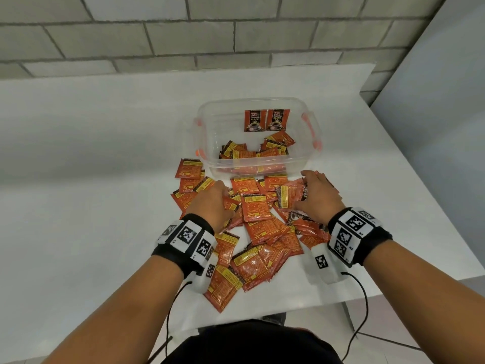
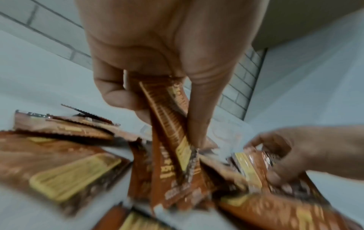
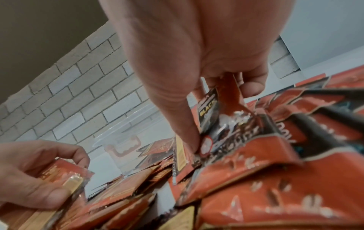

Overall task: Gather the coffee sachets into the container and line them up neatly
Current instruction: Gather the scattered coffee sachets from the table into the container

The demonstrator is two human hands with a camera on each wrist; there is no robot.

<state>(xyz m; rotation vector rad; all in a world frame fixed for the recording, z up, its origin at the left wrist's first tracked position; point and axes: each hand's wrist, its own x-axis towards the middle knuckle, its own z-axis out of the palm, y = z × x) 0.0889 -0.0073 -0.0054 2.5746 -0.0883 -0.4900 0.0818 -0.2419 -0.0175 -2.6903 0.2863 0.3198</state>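
Observation:
Several orange-red coffee sachets (image 1: 256, 211) lie heaped on the white table in front of a clear plastic container (image 1: 301, 122). Inside it two sachets (image 1: 266, 120) stand upright against the far wall and several more lie loose on the bottom. My left hand (image 1: 214, 203) is on the left of the heap and grips a small bundle of sachets (image 2: 169, 124) between thumb and fingers. My right hand (image 1: 315, 195) is on the right of the heap, near the container's front wall, and pinches sachets (image 3: 224, 109) between thumb and fingers.
The container has orange clip handles (image 1: 311, 130) on both sides. A grey brick wall (image 1: 183, 40) runs behind the white table (image 1: 91, 158). The table's right edge (image 1: 433, 206) lies close to my right arm. Cables hang from both wristbands.

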